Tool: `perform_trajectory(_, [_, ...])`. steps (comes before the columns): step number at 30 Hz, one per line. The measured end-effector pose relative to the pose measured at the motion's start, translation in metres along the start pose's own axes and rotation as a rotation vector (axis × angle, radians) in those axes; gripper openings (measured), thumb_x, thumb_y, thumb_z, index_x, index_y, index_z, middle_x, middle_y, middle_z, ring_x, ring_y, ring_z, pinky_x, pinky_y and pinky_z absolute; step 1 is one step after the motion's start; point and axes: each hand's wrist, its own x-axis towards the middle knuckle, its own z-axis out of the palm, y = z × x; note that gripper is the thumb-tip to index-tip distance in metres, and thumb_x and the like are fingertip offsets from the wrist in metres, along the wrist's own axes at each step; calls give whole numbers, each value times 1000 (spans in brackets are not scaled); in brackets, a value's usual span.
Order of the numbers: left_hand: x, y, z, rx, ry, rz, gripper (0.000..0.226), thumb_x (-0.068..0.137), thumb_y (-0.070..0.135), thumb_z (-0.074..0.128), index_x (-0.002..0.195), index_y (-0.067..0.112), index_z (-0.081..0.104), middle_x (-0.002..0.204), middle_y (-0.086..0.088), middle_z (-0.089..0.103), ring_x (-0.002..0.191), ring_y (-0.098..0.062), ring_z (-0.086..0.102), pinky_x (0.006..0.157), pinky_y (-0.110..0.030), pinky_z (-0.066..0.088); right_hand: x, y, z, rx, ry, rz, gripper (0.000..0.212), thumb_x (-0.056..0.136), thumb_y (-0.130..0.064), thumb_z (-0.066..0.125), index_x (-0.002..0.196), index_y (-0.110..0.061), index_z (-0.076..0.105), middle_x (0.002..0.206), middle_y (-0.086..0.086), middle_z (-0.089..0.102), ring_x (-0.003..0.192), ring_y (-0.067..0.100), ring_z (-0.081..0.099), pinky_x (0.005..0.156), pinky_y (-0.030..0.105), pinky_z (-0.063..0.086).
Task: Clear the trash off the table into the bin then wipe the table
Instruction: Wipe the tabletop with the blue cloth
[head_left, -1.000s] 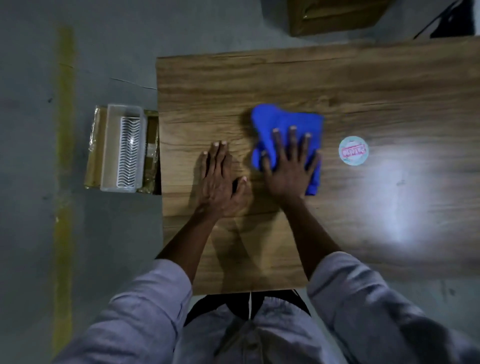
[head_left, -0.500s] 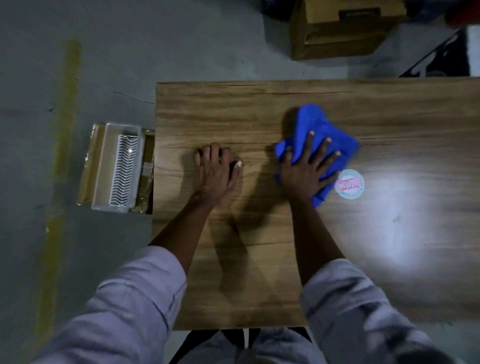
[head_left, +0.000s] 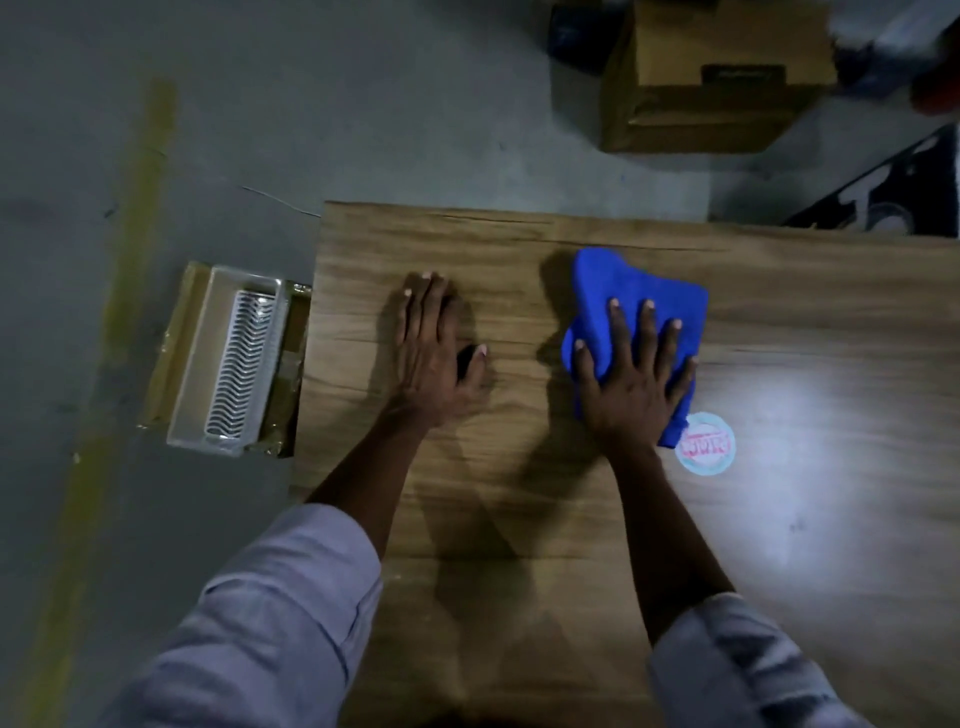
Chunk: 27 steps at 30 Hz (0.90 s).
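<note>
Since the blue cloth (head_left: 623, 291) looks soft, light and, dimly seen, perhaps bunched, the right hand (head_left: 631, 387) presses it flat-fingered on the tabletop (head_left: 519, 519), palm over its near half; the left hand (head_left: 434, 358) rests flat, empty.

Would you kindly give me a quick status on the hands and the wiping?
Left hand flat on table, open. Right hand spread, pressing blue cloth. Round sticker at cloth's near corner.

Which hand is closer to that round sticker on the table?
Right. The right hand, pressing the blue cloth, is just beside the sticker; the left hand lies flat farther left.
</note>
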Motion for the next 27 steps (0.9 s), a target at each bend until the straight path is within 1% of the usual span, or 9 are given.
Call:
perform_trajectory(3, [6, -5, 2, 46, -94, 24, 82, 94, 50, 42, 158, 3, 24, 167, -20, 13, 156, -35, 6, 125, -54, 9, 23, -25, 8, 11, 52, 124, 66, 99, -65, 32, 159, -46, 17, 171, -7, 11, 158, 28, 4, 121, 63, 7])
perform_trajectory(6, [6, -5, 1, 61, -106, 15, 84, 92, 52, 44, 159, 5, 23, 167, -19, 14, 156, -33, 7, 126, -52, 7, 33, -53, 17, 6, 76, 90, 65, 99, -63, 30, 160, -44, 17, 171, -5, 12, 157, 29, 5, 121, 63, 7])
perform_trajectory(9, [8, -4, -1, 48, -96, -2, 83, 89, 50, 46, 157, 5, 30, 166, -17, 21, 156, -33, 12, 126, -52, 9, 22, -72, 22, -34, 47, -156, 65, 99, -63, 32, 160, -43, 21, 170, -4, 15, 157, 30, 7, 122, 62, 5])
perform_trajectory(13, [10, -3, -4, 19, -85, -49, 84, 86, 51, 46, 153, 1, 35, 161, -20, 31, 154, -32, 19, 125, -51, 13, 14, -48, 14, -80, -61, -670, 66, 98, -60, 43, 159, -43, 25, 169, -6, 18, 158, 27, 8, 122, 61, 11])
perform_trajectory(15, [10, -5, -3, 15, -81, -31, 85, 88, 52, 45, 155, 2, 33, 163, -17, 28, 155, -31, 16, 125, -52, 14, 32, -18, 5, -71, -67, -768, 64, 97, -61, 45, 157, -45, 30, 168, -9, 21, 157, 24, 10, 121, 60, 15])
perform_trajectory(19, [11, -7, -1, -4, -75, -41, 82, 88, 52, 51, 156, 10, 33, 166, -12, 24, 156, -27, 12, 125, -52, 12, 84, 1, -1, 48, 59, -244, 57, 99, -57, 43, 154, -46, 35, 166, -11, 27, 157, 23, 14, 123, 58, 11])
perform_trajectory(21, [11, -7, -2, -27, -57, -46, 82, 87, 52, 53, 155, 9, 35, 166, -11, 24, 156, -27, 13, 124, -53, 14, 103, -19, 2, 137, 115, -77, 56, 96, -47, 48, 151, -44, 41, 163, -9, 35, 155, 26, 19, 122, 60, 12])
perform_trajectory(23, [11, -5, -4, -59, -30, -61, 83, 87, 49, 58, 155, 7, 35, 166, -12, 24, 156, -27, 13, 123, -55, 15, 115, -48, 8, 171, 98, -118, 60, 90, -40, 48, 150, -41, 45, 162, -7, 38, 155, 28, 20, 122, 62, 10])
perform_trajectory(27, [9, 0, -11, -74, 9, -105, 84, 92, 41, 63, 159, 9, 23, 170, -10, 10, 157, -25, 2, 125, -56, 7, 115, -98, 20, 163, 48, -417, 67, 82, -38, 42, 148, -38, 49, 158, -5, 44, 153, 29, 27, 122, 63, 13])
